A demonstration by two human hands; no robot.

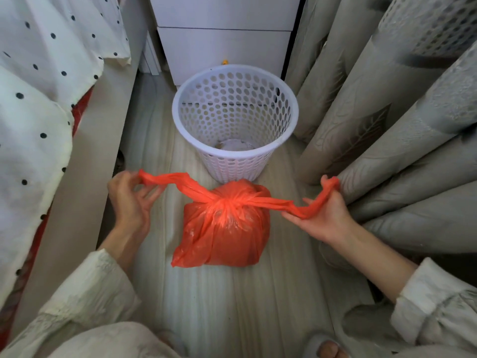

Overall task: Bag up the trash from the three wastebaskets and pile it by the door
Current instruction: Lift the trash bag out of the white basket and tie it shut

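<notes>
Pale striped floor (pixel 201 306), narrow gap: bed (pixel 77 161) at 9, curtains (pixel 387 140) at 3. White perforated wastebasket (pixel 235 109) at 12 (liner out), drawers (pixel 224 47) behind. Orange bag (pixel 224 236) on floor, centre; left hand (pixel 129 200) and right hand (pixel 325 215) fingers grip its stretched handles.

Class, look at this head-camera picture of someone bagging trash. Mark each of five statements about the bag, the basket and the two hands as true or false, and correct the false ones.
1. The orange bag sits on the floor in front of the white wastebasket. True.
2. The bag still lines the wastebasket. False: it is out of the basket, on the floor.
3. Each hand holds one handle of the bag, the left hand on one side and the right hand on the other. True.
4. The wastebasket has solid walls. False: its walls are full of holes.
5. The handles cross in a knot at the top of the bag. True.
</notes>
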